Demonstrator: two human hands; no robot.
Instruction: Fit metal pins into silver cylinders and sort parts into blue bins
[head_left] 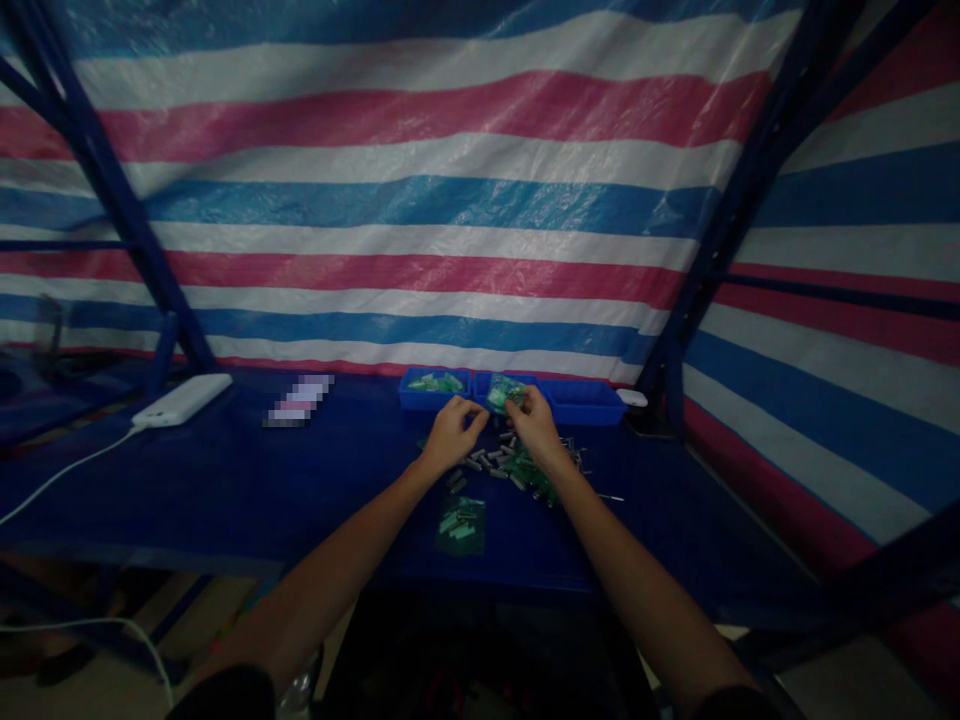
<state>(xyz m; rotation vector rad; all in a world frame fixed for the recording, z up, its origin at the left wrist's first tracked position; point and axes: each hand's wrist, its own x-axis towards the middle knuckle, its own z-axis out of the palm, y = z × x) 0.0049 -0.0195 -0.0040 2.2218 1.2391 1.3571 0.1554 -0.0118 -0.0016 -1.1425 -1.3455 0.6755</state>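
Note:
My right hand (535, 424) pinches a small clear green-tinted plastic bag (502, 391) and holds it up in front of the middle blue bin. My left hand (451, 434) is just left of that bag, apart from it, with its fingers curled and thumb and fingertips close together. Whether anything small sits between them I cannot make out. Below the hands, a pile of short grey metal cylinders (495, 462) is scattered on the blue table, mixed with green pieces (525, 464) partly hidden by my right wrist. Nearer to me lies another green-tinted bag (460, 526) with several small parts inside.
Three blue bins stand in a row at the back: the left bin (414, 399) holds green bags, the right bin (589, 412) is beyond my right hand. A white power bank (184, 400) with a cable lies left. A thin metal rod (611, 497) lies right.

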